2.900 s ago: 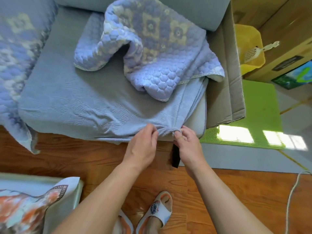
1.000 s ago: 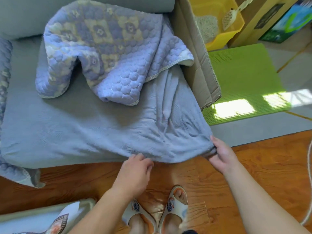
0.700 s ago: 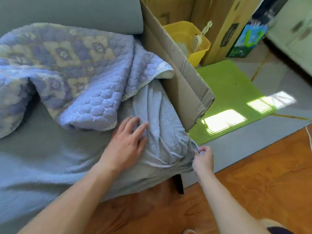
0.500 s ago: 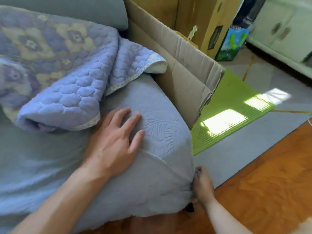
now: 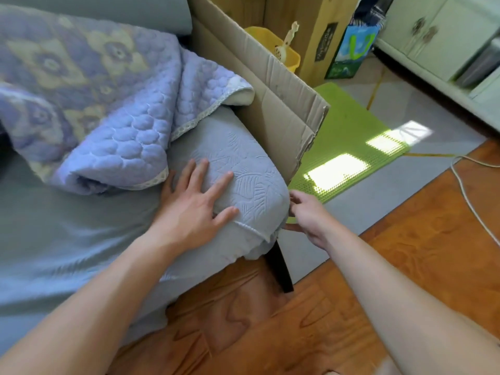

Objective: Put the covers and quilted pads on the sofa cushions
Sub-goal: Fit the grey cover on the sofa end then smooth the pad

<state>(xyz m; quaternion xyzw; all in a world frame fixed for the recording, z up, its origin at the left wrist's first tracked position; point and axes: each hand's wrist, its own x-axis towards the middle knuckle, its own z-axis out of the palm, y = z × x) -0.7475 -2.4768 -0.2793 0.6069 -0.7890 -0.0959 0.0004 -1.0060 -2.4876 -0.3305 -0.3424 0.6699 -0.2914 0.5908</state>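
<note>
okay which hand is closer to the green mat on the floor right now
The right hand. It is off the cushion's corner, with the green mat just beyond its fingers. The left hand lies flat on top of the grey cover, farther from the mat.

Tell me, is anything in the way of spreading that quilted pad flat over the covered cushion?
Only the left hand, which lies flat on the blue cover right beside the bunched quilted pad. The cardboard stands close along the cushion's right side, touching the pad's corner. Nothing else visible sits on the cushion.
</note>
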